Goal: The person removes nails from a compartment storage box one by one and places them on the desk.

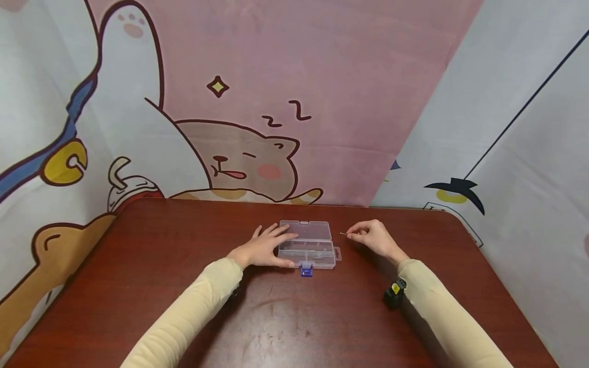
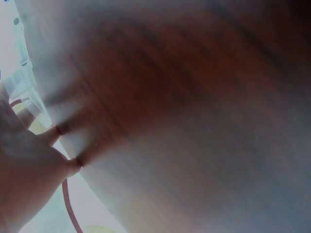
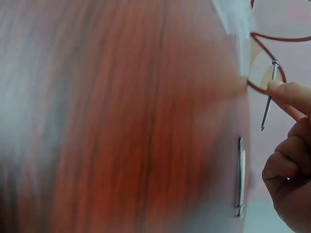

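A clear plastic compartment box (image 1: 324, 265) lies on the table with its lid (image 1: 310, 232) swung back and its blue latch (image 1: 306, 271) at the front. Across the left side of the box rests my left hand (image 1: 262, 249), its fingers spread over the lid and trays. A few thin metal pieces (image 1: 318, 257) show inside the box. To the right of it, my right hand (image 1: 378, 239) pinches a thin metal nail-like pin (image 3: 267, 109) between thumb and fingertips, above the table. Another slim metal piece (image 3: 240, 177) lies on the table near that hand.
The dark red wooden table (image 1: 285, 322) meets a printed cartoon cloth (image 1: 349, 102) along its back edge. A clear hanging tab (image 1: 338, 254) sticks out from the box's right side. A black wrist camera (image 1: 393, 294) hangs below my right sleeve.
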Available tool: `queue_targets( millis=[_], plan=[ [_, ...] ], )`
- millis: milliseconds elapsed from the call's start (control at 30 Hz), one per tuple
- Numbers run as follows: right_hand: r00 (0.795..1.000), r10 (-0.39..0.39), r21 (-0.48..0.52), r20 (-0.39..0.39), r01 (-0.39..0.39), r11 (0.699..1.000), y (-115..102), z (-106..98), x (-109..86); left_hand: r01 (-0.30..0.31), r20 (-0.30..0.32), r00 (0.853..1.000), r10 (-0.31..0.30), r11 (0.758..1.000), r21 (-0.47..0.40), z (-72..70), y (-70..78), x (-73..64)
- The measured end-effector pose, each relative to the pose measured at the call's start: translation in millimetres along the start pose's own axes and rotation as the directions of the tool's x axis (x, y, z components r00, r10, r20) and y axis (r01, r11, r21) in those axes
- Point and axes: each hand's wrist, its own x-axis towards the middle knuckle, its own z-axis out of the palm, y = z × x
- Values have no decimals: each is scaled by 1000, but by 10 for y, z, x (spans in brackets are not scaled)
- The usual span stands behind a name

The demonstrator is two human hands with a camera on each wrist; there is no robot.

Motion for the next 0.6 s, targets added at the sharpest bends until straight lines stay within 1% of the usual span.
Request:
queue_targets(
  millis=[100, 200, 333, 600],
  plan=[
    [1000, 24, -28, 15, -24, 999, 69, -26, -5, -2, -1, 1000, 2, 1000, 0, -3, 8, -7],
    [999, 22, -56, 26, -20, 998, 117, -46, -9, -2, -4, 1000, 2, 1000, 2, -6, 14, -11],
    [1000, -5, -100, 20, 7, 995, 169, -82, 2, 1, -6, 1000, -1, 1000, 4, -10, 14, -13],
    [1000, 9, -160, 14, -6, 987, 260, -185, 3, 1, 2, 1000, -1, 1000, 9, 1, 2, -7]
  ],
)
